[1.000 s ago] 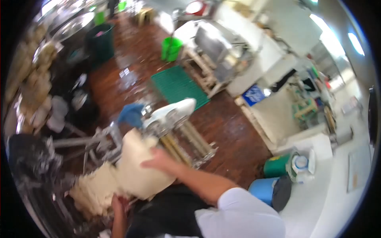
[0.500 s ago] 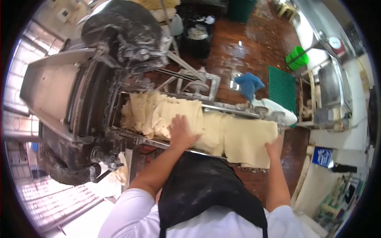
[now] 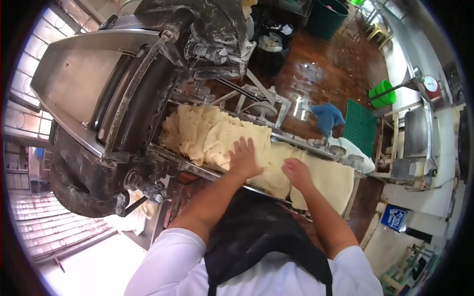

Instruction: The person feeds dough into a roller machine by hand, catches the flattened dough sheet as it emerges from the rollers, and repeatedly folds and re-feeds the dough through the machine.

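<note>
A long band of pale dough lies along a narrow metal-edged conveyor in front of me. Its left part is a thick, crumpled heap of dough, while the right part is a smooth, flat sheet. My left hand rests palm down on the folded dough, fingers spread. Just right of it, my right hand is closed in a fist against the sheet near an overlap. I see nothing held in that fist, though its underside is hidden.
At the left stands a large roller machine with a sloping metal plate. Metal gears flank the conveyor's far side. Beyond are a blue cloth, a green mat, a green bucket and a black bin.
My right hand has left the sheet's right end and moved left to the middle, closing into a fist. My left hand stays spread on the dough. The view has shifted toward the left.
</note>
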### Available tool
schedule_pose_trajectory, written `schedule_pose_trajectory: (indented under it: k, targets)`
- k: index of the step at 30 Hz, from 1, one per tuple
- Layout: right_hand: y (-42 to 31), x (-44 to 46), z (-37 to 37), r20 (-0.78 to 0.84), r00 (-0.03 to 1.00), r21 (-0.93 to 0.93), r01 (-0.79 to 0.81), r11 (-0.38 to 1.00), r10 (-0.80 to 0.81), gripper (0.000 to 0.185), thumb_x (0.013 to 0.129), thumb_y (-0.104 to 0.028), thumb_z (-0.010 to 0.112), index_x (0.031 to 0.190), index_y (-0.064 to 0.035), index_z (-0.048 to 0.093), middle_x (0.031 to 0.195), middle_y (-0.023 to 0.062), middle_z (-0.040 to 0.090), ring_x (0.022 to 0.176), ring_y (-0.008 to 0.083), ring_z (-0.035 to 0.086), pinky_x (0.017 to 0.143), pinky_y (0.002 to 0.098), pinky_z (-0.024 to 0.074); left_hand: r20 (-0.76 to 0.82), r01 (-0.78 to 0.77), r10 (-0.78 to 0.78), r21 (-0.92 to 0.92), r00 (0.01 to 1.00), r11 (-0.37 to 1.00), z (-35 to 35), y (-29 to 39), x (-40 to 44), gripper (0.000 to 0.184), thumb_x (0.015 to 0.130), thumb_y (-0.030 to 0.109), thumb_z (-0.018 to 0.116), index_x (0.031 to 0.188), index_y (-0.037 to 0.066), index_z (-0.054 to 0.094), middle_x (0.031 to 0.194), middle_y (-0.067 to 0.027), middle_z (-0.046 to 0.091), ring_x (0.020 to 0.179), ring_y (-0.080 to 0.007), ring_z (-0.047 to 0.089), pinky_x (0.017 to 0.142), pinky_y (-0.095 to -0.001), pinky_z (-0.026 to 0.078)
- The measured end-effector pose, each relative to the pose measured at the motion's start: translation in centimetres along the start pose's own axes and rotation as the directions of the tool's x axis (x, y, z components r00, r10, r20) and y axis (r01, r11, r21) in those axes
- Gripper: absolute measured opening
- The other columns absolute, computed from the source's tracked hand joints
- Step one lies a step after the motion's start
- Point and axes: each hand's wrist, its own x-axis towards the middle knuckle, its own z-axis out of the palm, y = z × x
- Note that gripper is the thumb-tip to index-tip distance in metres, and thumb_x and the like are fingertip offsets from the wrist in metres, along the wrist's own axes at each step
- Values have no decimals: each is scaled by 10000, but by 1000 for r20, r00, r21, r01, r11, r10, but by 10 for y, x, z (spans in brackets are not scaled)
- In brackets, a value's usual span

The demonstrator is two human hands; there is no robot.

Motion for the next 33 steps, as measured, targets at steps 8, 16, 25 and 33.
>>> schedule_pose_trajectory:
  k: [8, 16, 25, 33]
  targets:
    - [-23, 70, 64, 225, 891, 376, -453, 808, 395, 392, 733, -251, 777, 943, 35, 610, 825, 69, 644, 700, 143, 601, 604, 279, 485, -136, -257, 230, -240, 964, 936, 11, -50, -2, 1047, 685, 464, 757, 1439, -19, 214, 1499, -257, 200, 1391, -399, 216, 1108, -470, 270]
    - [-39, 68, 92, 41, 998, 543, -56, 838, 40, 263, 713, -75, 691, 950, 12, 616, 841, 57, 651, 733, 137, 608, 637, 279, 487, -308, -123, -16, -427, 951, 896, 20, -88, -43, 1088, 677, 441, 789, 1428, -74, 193, 1481, -285, 223, 1363, -395, 289, 1120, -405, 257]
    - [-100, 58, 140, 166, 971, 331, 109, 937, -172, 282, 720, -150, 687, 937, 9, 600, 804, 54, 627, 722, 138, 577, 663, 292, 478, -324, -159, -89, -664, 942, 731, 2, -80, -36, 1075, 640, 213, 793, 1467, 26, 132, 1205, -303, 528, 1092, -427, 554, 893, -440, 477]
    - [-128, 66, 127, 240, 969, 668, -208, 714, 58, 481, 774, -302, 755, 1094, 9, 578, 943, 74, 634, 837, 170, 611, 741, 303, 489, -274, -197, 1, -690, 962, 697, -6, -90, -18, 776, 715, 143, 666, 1413, 69, 337, 1239, -257, 538, 1132, -387, 546, 942, -408, 450]
